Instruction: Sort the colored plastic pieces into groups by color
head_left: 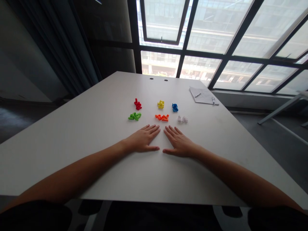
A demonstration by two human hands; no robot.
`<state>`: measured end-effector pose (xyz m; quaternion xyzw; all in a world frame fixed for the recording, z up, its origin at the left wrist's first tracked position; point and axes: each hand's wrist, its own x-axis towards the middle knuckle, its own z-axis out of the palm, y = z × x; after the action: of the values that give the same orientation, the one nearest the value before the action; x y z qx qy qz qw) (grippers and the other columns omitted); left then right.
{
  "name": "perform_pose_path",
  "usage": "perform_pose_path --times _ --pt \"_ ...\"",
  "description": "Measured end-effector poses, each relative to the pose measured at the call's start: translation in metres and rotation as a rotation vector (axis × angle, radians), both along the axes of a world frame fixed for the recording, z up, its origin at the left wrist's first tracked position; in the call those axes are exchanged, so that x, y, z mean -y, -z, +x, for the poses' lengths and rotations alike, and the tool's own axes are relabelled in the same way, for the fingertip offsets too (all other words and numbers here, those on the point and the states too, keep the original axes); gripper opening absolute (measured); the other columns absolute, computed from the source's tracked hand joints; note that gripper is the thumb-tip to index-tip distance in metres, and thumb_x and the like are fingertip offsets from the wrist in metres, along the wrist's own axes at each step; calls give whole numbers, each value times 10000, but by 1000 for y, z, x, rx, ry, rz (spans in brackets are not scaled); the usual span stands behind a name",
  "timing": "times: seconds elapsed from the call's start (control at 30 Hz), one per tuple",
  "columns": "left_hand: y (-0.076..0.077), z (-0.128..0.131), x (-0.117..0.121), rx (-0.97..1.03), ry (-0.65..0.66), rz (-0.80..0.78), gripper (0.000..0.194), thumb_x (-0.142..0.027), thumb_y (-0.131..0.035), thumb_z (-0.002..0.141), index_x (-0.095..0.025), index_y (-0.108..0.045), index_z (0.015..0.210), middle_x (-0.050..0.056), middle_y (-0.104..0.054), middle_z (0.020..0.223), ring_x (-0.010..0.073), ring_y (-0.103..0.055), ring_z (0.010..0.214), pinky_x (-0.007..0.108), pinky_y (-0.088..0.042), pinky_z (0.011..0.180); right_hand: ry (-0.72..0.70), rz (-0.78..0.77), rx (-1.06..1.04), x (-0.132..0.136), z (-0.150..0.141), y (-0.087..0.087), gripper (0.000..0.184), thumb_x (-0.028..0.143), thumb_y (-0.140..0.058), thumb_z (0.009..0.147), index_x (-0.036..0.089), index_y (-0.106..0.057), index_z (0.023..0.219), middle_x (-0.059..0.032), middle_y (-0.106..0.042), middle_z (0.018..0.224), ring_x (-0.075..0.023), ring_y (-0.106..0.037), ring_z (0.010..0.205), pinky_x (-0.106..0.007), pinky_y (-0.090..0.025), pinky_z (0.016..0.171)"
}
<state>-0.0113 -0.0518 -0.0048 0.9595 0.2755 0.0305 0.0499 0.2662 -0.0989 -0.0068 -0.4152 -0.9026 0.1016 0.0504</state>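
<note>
My left hand (144,138) lies flat on the white table (101,128), thumb stretched out, holding nothing. Opposite it, my right hand (178,141) rests palm down with its fingers extended, also holding nothing. Just beyond the fingertips is a group of small orange pieces (162,117). Small green pieces (134,116) lie to its left and white or clear pieces (182,119) to its right. In a row farther back sit red pieces (138,104), yellow pieces (160,104) and blue pieces (175,107). The exact kind of these plastic pieces is too small to tell.
Toward the table's right edge lie sheets of paper (204,95) with a pen (197,95) and another pen (213,100) on them. Large windows (204,29) stand behind the table. A dark curtain (60,48) hangs at left, and a pale metal frame (279,109) stands at right.
</note>
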Motion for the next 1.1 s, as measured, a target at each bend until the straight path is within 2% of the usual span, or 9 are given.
perform_pose_path --times 0.27,0.57,0.77,0.93,1.1 --pt "1 1 0 22 -35 -3 1026 -857 -431 958 -145 -338 1690 174 -282 1745 366 -290 1616 511 -190 1330 21 -21 11 3 -3 -6 1180 912 -395 922 55 -206 1710 -226 -166 1755 -368 -119 1656 -534 -99 1361" --pt "-1 2 0 27 -45 -28 995 -836 -438 972 -150 -349 1687 167 -297 1744 360 -292 1615 510 -191 1332 22 -20 17 1 -2 -5 1159 906 -345 940 40 -227 1702 -239 -177 1746 -365 -128 1656 -553 -111 1356" --pt "-1 3 0 45 -55 -27 977 -838 -453 964 -175 -375 1677 160 -325 1737 358 -318 1604 512 -213 1327 25 -5 9 1 -2 -4 1107 876 -363 961 74 -221 1711 -218 -192 1751 -367 -141 1655 -545 -121 1355" --pt "-1 3 0 37 -53 -28 968 -833 -444 969 -173 -382 1674 163 -321 1737 362 -320 1603 511 -210 1327 32 -14 23 1 -3 -5 1121 876 -368 960 39 -247 1697 -238 -177 1749 -370 -144 1653 -533 -122 1357" --pt "1 3 0 26 -51 -26 972 -836 -426 975 -176 -357 1685 164 -303 1743 363 -310 1608 515 -206 1327 26 13 7 1 -2 -4 1089 864 -386 966 86 -230 1712 -216 -191 1749 -375 -162 1649 -557 -142 1352"
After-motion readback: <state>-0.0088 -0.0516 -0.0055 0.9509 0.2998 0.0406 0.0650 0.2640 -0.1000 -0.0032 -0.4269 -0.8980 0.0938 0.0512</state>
